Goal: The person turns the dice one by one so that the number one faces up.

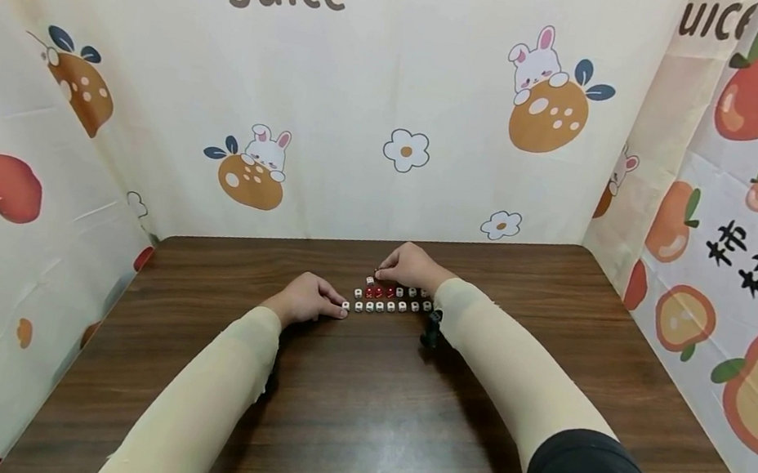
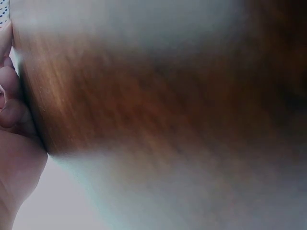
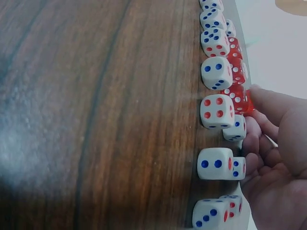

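Rows of small dice lie toward the far side of the table, white dice point(image 1: 378, 307) in front and red dice point(image 1: 379, 292) among white ones behind. My left hand point(image 1: 308, 300) pinches a white die point(image 1: 345, 306) at the front row's left end. Over the back of the rows, my right hand point(image 1: 412, 265) has its thumb and fingertips together around a red die point(image 3: 250, 102), mostly hidden by the fingers. Just below those fingertips sits another white die point(image 1: 370, 280). In the left wrist view, only part of the left hand point(image 2: 17, 115) shows at the edge.
The dark wood table point(image 1: 351, 414) stretches in front of the rows. A printed cloth wall point(image 1: 377, 62) rises right behind the table's far edge, and more cloth hangs on both sides. Several white dice point(image 3: 214, 164) stand close to the right hand.
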A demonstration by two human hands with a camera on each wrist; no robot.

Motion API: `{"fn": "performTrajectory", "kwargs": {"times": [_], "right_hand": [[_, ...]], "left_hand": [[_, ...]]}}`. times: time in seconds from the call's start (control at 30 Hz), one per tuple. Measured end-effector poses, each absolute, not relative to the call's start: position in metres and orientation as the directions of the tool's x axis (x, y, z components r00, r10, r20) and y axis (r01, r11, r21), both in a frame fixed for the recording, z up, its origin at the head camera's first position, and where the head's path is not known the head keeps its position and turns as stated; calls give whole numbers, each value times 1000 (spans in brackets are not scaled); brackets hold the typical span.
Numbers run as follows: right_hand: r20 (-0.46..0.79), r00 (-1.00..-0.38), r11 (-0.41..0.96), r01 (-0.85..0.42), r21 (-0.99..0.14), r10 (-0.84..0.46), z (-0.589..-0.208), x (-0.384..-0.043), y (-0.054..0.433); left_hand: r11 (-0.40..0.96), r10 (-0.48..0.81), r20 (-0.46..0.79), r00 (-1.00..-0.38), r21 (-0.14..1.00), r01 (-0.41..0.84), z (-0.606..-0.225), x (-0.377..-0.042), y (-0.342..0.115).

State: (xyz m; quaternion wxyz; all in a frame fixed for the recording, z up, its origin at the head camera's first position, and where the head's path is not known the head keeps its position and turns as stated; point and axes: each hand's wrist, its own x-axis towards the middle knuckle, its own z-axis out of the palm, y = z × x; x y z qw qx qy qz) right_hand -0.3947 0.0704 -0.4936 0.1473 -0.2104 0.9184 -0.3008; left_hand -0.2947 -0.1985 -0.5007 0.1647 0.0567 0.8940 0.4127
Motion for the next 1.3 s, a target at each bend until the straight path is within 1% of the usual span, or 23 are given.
{"fn": "performTrajectory", "kwargs": {"times": [0.23, 0.53, 0.9, 1.17, 1.3], "right_hand": [[-153, -859, 700, -281, -656, -489, -495, -394, 73], [-143, -856, 694, -292, -658, -496, -493, -391, 74], [-161, -862, 657, -233, -717, -481, -494, -394, 79], [-150, -867, 647, -229, -728, -475, -497, -394, 79], [-146, -865, 655, -242, -715, -479, -496, -392, 79]], "left_hand": [[652, 237, -247, -939, 757, -35, -501, -294, -198], [651, 238, -244, -940, 758, -32, -499, -293, -197], [657, 235, -248, -940, 753, -34, -499, -294, -197], [658, 240, -254, -937, 752, -35, -499, -295, -197], [656, 247, -245, -937, 755, -24, -500, -294, -197]]}}
